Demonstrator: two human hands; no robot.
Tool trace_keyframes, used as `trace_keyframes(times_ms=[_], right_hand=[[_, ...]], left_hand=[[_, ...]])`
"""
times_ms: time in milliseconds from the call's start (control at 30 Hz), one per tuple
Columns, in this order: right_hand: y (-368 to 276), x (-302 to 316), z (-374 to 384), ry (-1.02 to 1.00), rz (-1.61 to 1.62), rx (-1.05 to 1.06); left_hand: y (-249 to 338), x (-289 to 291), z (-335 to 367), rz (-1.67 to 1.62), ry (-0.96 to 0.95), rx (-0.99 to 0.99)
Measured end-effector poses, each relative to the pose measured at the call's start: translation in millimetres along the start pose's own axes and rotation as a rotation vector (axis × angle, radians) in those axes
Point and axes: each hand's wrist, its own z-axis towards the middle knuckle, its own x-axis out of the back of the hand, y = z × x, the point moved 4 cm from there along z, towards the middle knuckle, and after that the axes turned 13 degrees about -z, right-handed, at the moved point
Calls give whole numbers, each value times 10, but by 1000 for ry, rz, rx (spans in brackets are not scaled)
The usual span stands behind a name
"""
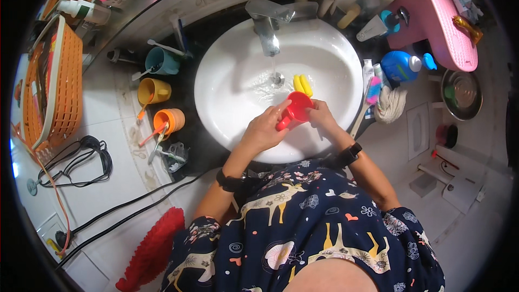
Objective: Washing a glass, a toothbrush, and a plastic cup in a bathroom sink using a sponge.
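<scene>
Over the near part of the white washbasin [221,103], both hands hold a red cup [299,109] tilted so its inside faces up toward me. My left hand [265,128] closes on the cup's left side near its handle, thumb at the rim. My right hand [323,117] grips the right side, fingers at the rim. Just beyond the cup, a yellow object in two rounded strips [303,85] lies in the basin; its kind is unclear. Water runs from the chrome tap [267,35] onto the drain [277,79].
Left of the basin stand a teal cup [162,61], a yellow mug [153,92] and an orange cup [170,121] with toothbrushes. To the right are a blue bottle [400,66], a brush [373,89] and a pink container [427,16]. Small bottles line the back.
</scene>
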Motion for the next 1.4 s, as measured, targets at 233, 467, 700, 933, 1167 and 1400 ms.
trace_keyframes(times_ms=[233, 467, 700, 933, 1167, 1400], right_hand=[[67, -48, -26, -85, 58, -165], [-28, -109, -108, -181, -35, -229], [70, -87, -24, -135, -73, -72], [171, 7, 44, -21, 241, -119], [197, 55, 30, -78, 128, -24], [274, 94, 8, -26, 129, -81]], left_hand=[[-344, 5, -105, -333, 92, 284], [-488, -11, -155, -616, 208, 317], [-532, -16, -185, -778, 24, 357], [-690, 95, -172, -1102, 139, 500], [-923, 179, 204, -946, 402, 251], [-693, 214, 458, -765, 289, 158]])
